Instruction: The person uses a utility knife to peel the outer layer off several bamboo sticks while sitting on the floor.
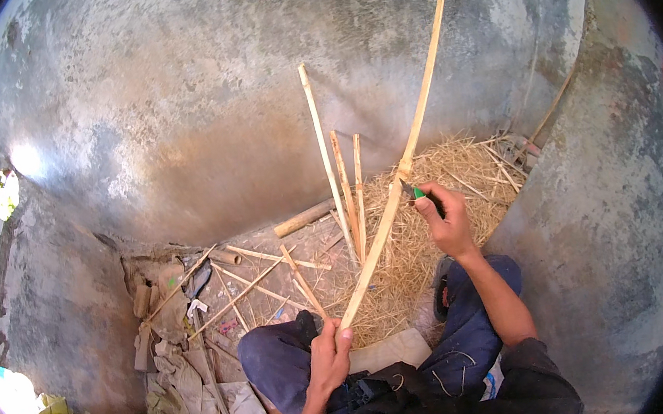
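A person sits low in a narrow space, legs in dark blue trousers (283,371), within rough grey walls (178,102) mottled with pale, flaking patches. The left hand (332,357) has its grip wrapped round the lower end of a long, flat, pale strip (380,238) of split bamboo or wood. The strip slants up and right across the floor's middle toward its back edge, its surface smooth but for a thickened, rough joint partway along. The right hand (446,224) has its grip curled tightly round a green-handled knife (419,193); the dark blade is at the strip's right edge beside that joint, though whether it cuts in cannot be told. A shorter thin stick (298,278) ends behind the left hand. Three slim upright sticks (345,182) lean toward the back wall. Dry, tangled straw (464,170) fills the floor's back right corner. A round, tube-like pole (301,219) lies near the back edge. Crossed sticks (251,286) litter the left half, and crumpled, dusty cloth (227,408) lies toward the front left corner.
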`<state>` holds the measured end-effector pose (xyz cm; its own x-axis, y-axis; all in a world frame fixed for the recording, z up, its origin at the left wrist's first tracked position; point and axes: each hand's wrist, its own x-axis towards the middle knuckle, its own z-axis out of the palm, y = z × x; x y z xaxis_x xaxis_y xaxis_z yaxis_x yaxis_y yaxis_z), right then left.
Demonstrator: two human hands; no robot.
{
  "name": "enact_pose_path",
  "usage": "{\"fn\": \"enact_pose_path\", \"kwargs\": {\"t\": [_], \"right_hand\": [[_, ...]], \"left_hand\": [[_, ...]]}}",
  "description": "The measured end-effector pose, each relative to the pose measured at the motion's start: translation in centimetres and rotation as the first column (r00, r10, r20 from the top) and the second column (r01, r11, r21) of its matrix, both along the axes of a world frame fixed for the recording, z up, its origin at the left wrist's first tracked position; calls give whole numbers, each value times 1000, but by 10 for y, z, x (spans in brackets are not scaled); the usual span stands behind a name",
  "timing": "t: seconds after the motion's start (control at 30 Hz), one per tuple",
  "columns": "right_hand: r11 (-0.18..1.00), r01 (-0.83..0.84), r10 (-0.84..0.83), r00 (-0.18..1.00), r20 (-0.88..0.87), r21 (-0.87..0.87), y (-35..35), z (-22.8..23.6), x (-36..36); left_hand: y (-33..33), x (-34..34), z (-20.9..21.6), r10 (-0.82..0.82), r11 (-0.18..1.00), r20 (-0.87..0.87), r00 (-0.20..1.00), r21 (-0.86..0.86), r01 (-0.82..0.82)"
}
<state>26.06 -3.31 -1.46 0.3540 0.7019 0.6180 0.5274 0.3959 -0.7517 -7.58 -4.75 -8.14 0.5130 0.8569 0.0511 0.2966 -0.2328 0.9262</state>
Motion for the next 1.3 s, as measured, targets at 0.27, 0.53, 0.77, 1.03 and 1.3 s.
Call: {"fn": "enact_pose_path", "kwargs": {"t": [0.27,0.53,0.77,1.03,1.3], "right_hand": [[921,-389,320,738,-594,12,-3,-12,0],[974,-167,226,713,-664,152,-2,4,18],[984,-150,100,911,-401,-97,6,7,2],[971,-188,95,869,-486,-147,12,-3,-4],[967,-224,114,805,-582,-120,9,3,-5]], "left_hand": [[-3,16,0,80,994,7,997,73,-81],[-6,16,-9,271,914,-37,962,325,-245],[-2,11,-17,301,884,-47,952,388,-260],[-4,9,-22,271,909,-85,959,350,-226],[3,8,-9,169,943,-140,976,312,-119]]}}
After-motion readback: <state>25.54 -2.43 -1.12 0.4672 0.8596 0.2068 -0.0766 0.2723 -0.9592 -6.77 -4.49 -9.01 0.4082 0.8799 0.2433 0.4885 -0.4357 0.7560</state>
